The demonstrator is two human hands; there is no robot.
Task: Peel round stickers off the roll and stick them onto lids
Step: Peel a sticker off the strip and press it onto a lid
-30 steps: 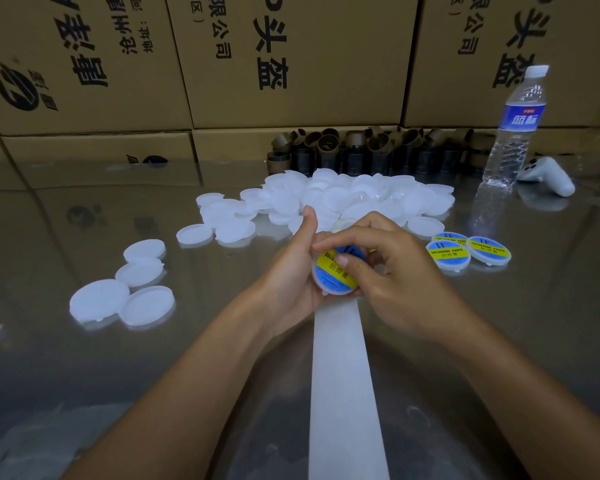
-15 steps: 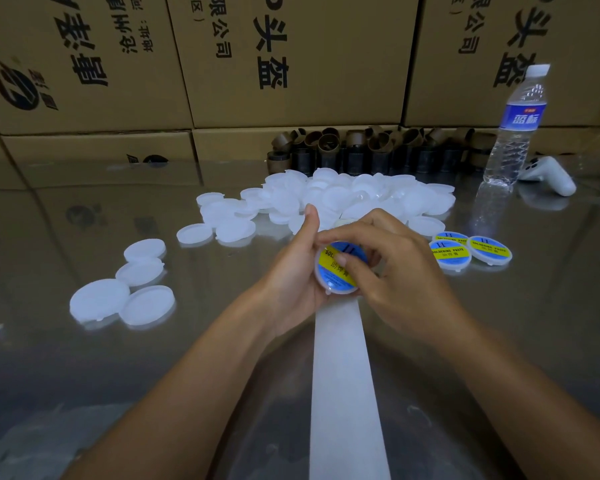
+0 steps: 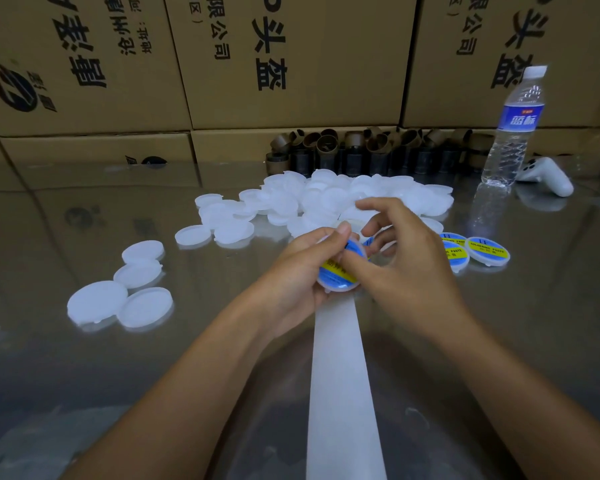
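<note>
A white backing strip [image 3: 340, 375] runs up the middle of the glossy table [image 3: 84, 375] from the near edge, between the person's two bare forearms, and ends under the hands. Just above its far end the left hand [image 3: 298, 268] grips a round white lid [image 3: 338, 287]. Its fingers curl under and behind the lid, and the thumb lies across the upper rim. The lid is tilted toward the camera and carries a blue and yellow sticker [image 3: 331, 273] on its face.

The right hand [image 3: 409, 268] comes in from the right and holds nothing. Its thumb [image 3: 355, 263] presses flat on the sticker, while the other fingers arch loosely, spread apart, above and beyond the lid.

Just right of the right hand, two already labelled lids [image 3: 487, 251] lie flat on the table, touching each other. Well to the left, four plain lids [image 3: 97, 303] sit in a loose cluster. Beyond the hands a pile of plain white lids [image 3: 326, 199] spreads across the table, with a few strays trailing to its left.

Behind the pile stands a row of brown cardboard cores [image 3: 361, 147]. To their right a clear water bottle [image 3: 513, 133] with a blue label stands upright, and a white controller [image 3: 548, 176] lies just beside it. Stacked cardboard boxes [image 3: 291, 64] printed with black characters fill the background.
</note>
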